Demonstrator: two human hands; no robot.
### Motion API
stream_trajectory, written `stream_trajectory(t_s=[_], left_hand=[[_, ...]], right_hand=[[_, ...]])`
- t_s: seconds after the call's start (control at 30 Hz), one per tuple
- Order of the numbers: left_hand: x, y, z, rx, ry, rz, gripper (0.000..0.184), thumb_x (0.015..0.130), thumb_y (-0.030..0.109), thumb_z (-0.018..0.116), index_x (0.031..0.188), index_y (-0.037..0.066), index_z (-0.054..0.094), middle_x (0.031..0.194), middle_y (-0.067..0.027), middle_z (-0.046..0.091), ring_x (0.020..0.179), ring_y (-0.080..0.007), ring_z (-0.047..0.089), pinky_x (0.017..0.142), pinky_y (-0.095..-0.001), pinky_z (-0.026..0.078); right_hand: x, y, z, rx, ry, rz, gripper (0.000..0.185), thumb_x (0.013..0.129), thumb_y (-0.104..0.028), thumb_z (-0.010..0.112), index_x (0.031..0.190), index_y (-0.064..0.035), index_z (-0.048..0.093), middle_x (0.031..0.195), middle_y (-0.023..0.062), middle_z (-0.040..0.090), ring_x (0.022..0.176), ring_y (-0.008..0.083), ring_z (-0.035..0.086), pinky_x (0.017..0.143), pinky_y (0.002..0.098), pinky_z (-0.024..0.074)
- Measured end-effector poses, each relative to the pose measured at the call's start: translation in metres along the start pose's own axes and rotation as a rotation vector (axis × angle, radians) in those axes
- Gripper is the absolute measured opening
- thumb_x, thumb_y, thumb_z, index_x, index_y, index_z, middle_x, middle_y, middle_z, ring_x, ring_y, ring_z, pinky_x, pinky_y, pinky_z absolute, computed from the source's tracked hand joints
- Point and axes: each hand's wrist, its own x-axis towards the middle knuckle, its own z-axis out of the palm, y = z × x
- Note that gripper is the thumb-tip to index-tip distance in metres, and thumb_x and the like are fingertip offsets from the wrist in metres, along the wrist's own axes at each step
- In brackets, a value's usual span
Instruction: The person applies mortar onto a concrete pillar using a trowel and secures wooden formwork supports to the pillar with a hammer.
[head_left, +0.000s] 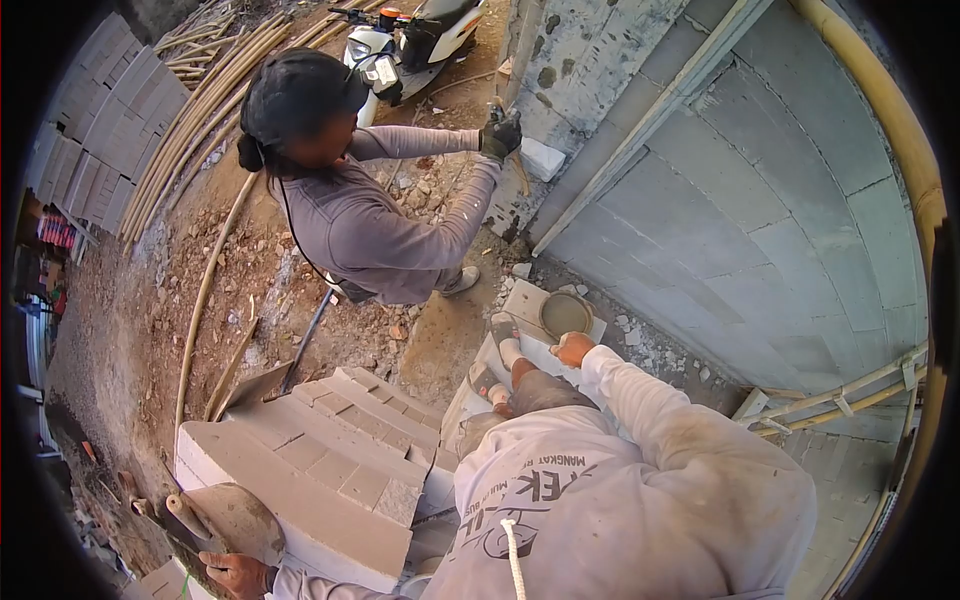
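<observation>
The mortar bucket (543, 321) should feel heavy and slosh; hold its rim. The right hand (573, 349) curls beside it, the left hand (240, 573) near a wooden handle (187, 518); I cannot tell either grip.

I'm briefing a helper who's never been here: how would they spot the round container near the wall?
Find the big grey block wall, then look near its foot, beside the person's right hand. There, on a pale block, stands the container. Its round rim sets it apart from the straight-edged block under it.
</observation>
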Motion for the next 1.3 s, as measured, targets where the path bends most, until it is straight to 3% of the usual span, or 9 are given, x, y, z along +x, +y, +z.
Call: stream_trajectory(t_s=[0.1,0.27,0.37,0.47,0.57,0.77,0.9,1.1,1.3], left_hand=[[0.002,0.004,-0.004,-0.025,0.027,0.05,0.043,0.086,0.041,0.053,0.058,0.009,0.057,0.05,-0.0102,0.052,0.044,-0.0299,0.049,0.04,-0.0437,0.034],[0.001,-0.005,0.006,-0.009,0.063,0.052,0.043,0.086,0.041,0.053,0.058,0.008,0.057,0.051,-0.011,0.053,0.044,-0.0304,0.049,0.041,-0.0439,0.034],[0.0,-0.011,0.012,-0.004,0.071,0.044,0.043,0.086,0.041,0.053,0.059,0.008,0.058,0.051,-0.0114,0.053,0.044,-0.0307,0.05,0.041,-0.044,0.034],[0.001,-0.014,0.015,0.001,0.073,0.047,0.043,0.086,0.041,0.053,0.059,0.008,0.058,0.052,-0.0118,0.054,0.044,-0.0309,0.05,0.041,-0.0441,0.034],[0.002,-0.013,0.014,-0.004,0.052,0.027,0.044,0.086,0.041,0.053,0.058,0.008,0.058,0.052,-0.012,0.054,0.044,-0.0308,0.05,0.041,-0.0442,0.035],[0.001,-0.008,0.008,0.027,0.081,0.032,0.044,0.086,0.041,0.053,0.057,0.008,0.057,0.051,-0.0116,0.053,0.044,-0.0299,0.05,0.041,-0.0436,0.034],[0.001,-0.01,0.01,0.076,0.043,0.022,0.045,0.086,0.041,0.053,0.056,0.008,0.057,0.051,-0.0112,0.053,0.044,-0.0294,0.049,0.041,-0.0432,0.034],[0.004,-0.018,0.008,0.143,-0.198,-0.15,0.043,0.085,0.052,0.043,0.078,0.013,0.059,0.071,-0.0091,0.058,0.063,-0.0297,0.054,0.055,-0.0419,0.039],[0.009,-0.024,0.01,0.215,-0.451,-0.281,0.056,0.084,0.064,0.032,0.1,0.018,0.06,0.09,-0.007,0.063,0.082,-0.03,0.058,0.069,-0.0405,0.045]], right_hand=[[-0.001,0.001,0.003,-0.007,0.005,0.006,0.044,0.086,-0.039,0.046,0.086,0.0019,0.064,0.094,0.0215,0.063,0.079,0.0342,0.063,0.074,0.0424,0.0473],[-0.022,-0.024,-0.031,0.187,-0.021,0.171,0.045,0.084,-0.04,0.048,0.079,0.0013,0.065,0.082,0.0195,0.065,0.078,0.0319,0.063,0.074,0.0407,0.0469],[-0.02,-0.021,-0.026,0.154,0.05,0.137,0.045,0.083,-0.04,0.05,0.076,0.0011,0.065,0.073,0.0178,0.065,0.074,0.031,0.064,0.072,0.0401,0.0472],[-0.031,-0.038,-0.059,0.244,-0.15,0.239,0.053,0.082,-0.043,0.049,0.099,0.006,0.063,0.106,0.026,0.059,0.103,0.0361,0.056,0.091,0.0399,0.0418],[-0.022,-0.026,-0.036,0.224,0.002,0.195,0.044,0.083,-0.04,0.05,0.077,0.0013,0.065,0.07,0.018,0.064,0.07,0.0312,0.064,0.068,0.0409,0.0475],[-0.011,-0.016,-0.017,0.139,0.037,0.126,0.045,0.082,-0.04,0.05,0.076,0.0016,0.065,0.072,0.0182,0.064,0.072,0.031,0.064,0.069,0.0403,0.0475],[-0.022,-0.031,-0.042,0.214,-0.027,0.186,0.045,0.083,-0.04,0.049,0.077,0.0017,0.065,0.074,0.0193,0.064,0.076,0.0312,0.063,0.072,0.0403,0.0469],[-0.006,-0.021,-0.024,0.153,0.043,0.115,0.046,0.083,-0.04,0.049,0.077,0.0017,0.066,0.072,0.0193,0.064,0.071,0.0319,0.063,0.07,0.0399,0.0474],[-0.009,-0.031,-0.037,0.182,0.018,0.123,0.047,0.083,-0.041,0.049,0.078,0.0024,0.066,0.07,0.0191,0.064,0.069,0.0304,0.064,0.068,0.0394,0.0477]])
